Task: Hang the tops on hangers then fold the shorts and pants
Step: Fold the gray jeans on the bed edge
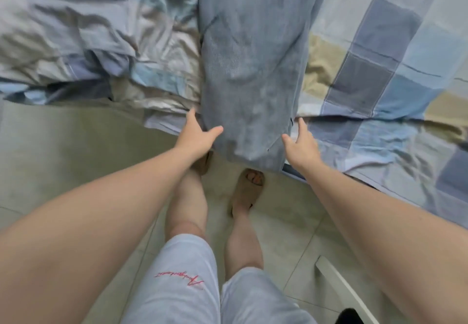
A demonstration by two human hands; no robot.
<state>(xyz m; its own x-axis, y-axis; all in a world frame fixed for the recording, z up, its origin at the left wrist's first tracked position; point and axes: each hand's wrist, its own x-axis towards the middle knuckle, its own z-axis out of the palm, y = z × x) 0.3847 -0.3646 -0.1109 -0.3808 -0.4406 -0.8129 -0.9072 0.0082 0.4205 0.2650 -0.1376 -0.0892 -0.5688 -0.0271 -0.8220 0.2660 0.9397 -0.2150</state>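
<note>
A long blue-grey pair of pants (250, 70) lies stretched across the bed, its near end hanging over the bed's edge. My left hand (196, 133) is at the left side of that end, fingers spread, thumb touching the cloth. On the right side is my right hand (302, 140), also with straight fingers, right against the fabric's edge. Neither hand grips the cloth.
A checked blue, grey and cream bedsheet (379, 75) covers the bed on the right. A crumpled quilt (88, 40) is heaped on the left. Below is a pale tiled floor (63, 151) with my legs and brown slippers (247, 189). A white object (339, 285) stands at lower right.
</note>
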